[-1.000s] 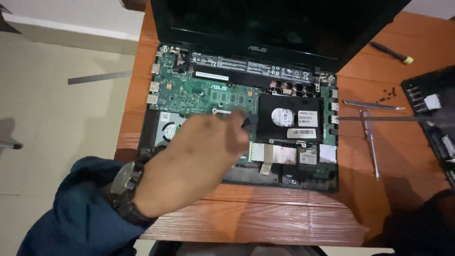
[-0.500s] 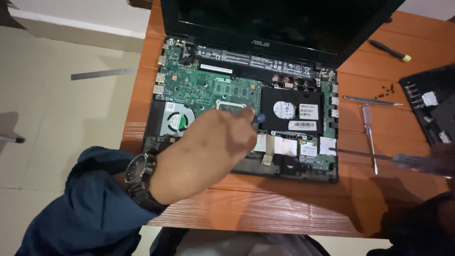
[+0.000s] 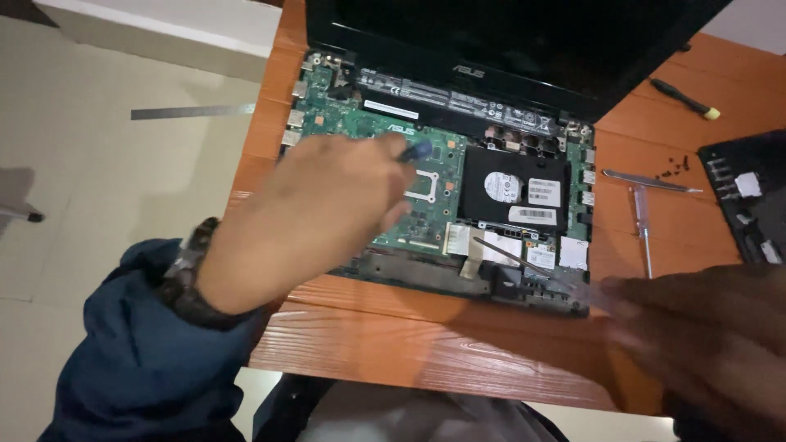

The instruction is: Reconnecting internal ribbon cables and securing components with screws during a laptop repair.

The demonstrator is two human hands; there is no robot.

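Observation:
An opened black laptop (image 3: pixel 524 82) lies on the orange wooden table (image 3: pixel 458 336), its green circuit board (image 3: pixel 368 131) and black hard drive (image 3: pixel 512 188) exposed. My left hand (image 3: pixel 319 213) hovers over the board, fingers closed around a small tool with a blue tip (image 3: pixel 417 150). My right hand (image 3: pixel 696 327), blurred at the lower right, holds a thin metal tool (image 3: pixel 524 260) whose tip points at the laptop's lower right area near the white labels. A dark watch (image 3: pixel 184 278) and blue sleeve are on my left arm.
A metal T-shaped tool (image 3: pixel 643 217) lies right of the laptop beside tiny black screws (image 3: pixel 673 166). A black screwdriver with a yellow end (image 3: pixel 684 100) lies at the back right. A black removed cover (image 3: pixel 749 205) sits at the right edge. Beige floor lies left.
My left hand has lifted upward over the board with the blue-tipped tool. My right hand has come into view from the right, bringing the thin metal tool toward the laptop.

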